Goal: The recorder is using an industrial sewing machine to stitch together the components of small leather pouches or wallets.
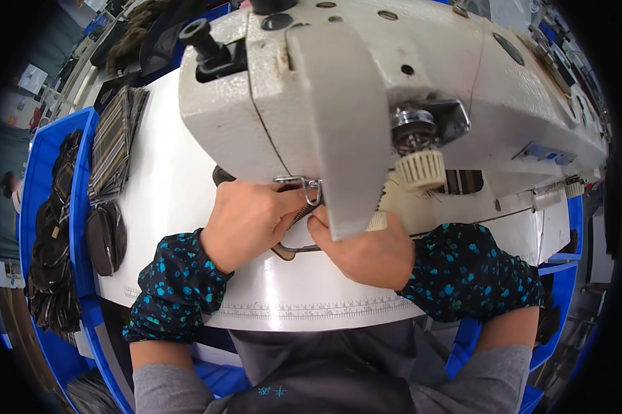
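Under the head of a white sewing machine [221, 124], both my hands are at a dark zippered piece [302, 215], with what look like zipper teeth showing between them. My left hand [245, 221] is closed, its thumb and forefinger pinching the piece beside the wire thread guide [304, 183]. From the other side my right hand [370, 252] also has its fingers closed on the work, partly hidden by the machine's pale cover [345, 131]. A tan tab [283, 254] on a dark edge pokes out below my hands. The needle area is hidden.
Striped fabric pieces [118, 141] are stacked on the white table [166, 172] at the left, with a dark pouch [106, 240] nearer me. Beyond them a blue bin [90, 179] holds dark pieces. A printed ruler [311, 307] runs along the front edge. More blue bins [558, 303] stand at right.
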{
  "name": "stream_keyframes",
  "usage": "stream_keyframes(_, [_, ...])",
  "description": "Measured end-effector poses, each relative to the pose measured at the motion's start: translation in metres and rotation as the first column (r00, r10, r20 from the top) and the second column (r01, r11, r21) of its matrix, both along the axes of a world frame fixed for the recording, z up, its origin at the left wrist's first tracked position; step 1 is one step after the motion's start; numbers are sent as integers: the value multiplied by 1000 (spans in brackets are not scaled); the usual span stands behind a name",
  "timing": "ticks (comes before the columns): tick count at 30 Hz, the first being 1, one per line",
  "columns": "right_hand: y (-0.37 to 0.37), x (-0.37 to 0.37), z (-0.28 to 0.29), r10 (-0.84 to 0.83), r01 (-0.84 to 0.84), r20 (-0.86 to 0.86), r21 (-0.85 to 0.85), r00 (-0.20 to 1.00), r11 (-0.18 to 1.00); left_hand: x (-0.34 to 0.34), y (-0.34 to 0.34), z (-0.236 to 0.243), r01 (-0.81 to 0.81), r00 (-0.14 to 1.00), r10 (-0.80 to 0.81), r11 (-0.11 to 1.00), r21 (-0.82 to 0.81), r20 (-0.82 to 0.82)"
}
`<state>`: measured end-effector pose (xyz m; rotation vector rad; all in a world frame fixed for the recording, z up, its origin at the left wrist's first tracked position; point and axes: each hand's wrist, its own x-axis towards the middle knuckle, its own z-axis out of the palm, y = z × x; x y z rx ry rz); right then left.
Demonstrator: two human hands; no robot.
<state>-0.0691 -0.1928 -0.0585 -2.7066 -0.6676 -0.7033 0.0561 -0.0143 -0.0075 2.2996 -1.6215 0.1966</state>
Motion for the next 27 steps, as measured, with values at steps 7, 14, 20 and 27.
stream_keyframes(7, [-2,1,-2,-83,86,57,-48,995,995,-11,-4,1,-96,995,96,995,-1,38])
stream_keyframes(14, [-3,3,-4,-104,107,51,-59,993,993,-1,5,-2,-91,987,85,995,-36,-133])
stream_keyframes(20, [-6,0,5,37,-34,-47,62,998,997,8,4,-4,203,970,-180,969,-138,161])
stream_keyframes(27, [-3,-4,4,111,-103,-95,88,989,991,4,10,-12,1,971,-34,991,-137,-237])
